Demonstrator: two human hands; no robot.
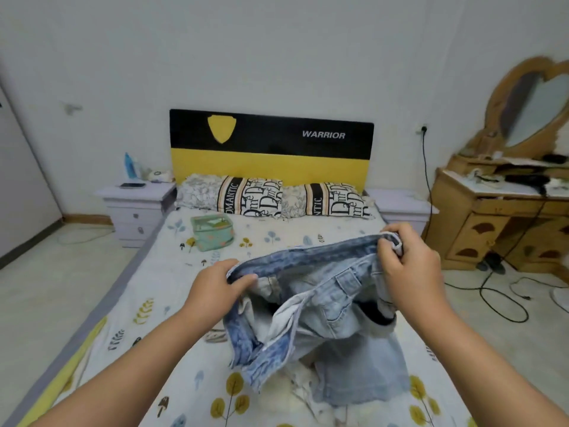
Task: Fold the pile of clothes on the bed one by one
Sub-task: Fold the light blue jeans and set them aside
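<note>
A pair of light blue jeans (320, 306) hangs in the air over the bed (160, 334), held up by its waistband. My left hand (215, 285) grips the waistband's left end. My right hand (406, 266) grips its right end, slightly higher. The legs droop in a bunch onto the leaf-printed sheet. Under the jeans a bit of other pale cloth (301, 386) shows, mostly hidden.
A small green pouch (212, 231) lies on the bed near two patterned pillows (234, 198). White nightstands (135, 208) flank the yellow-and-black headboard (271, 149). A wooden dresser (505, 217) with mirror stands right, black cables (492, 297) on the floor.
</note>
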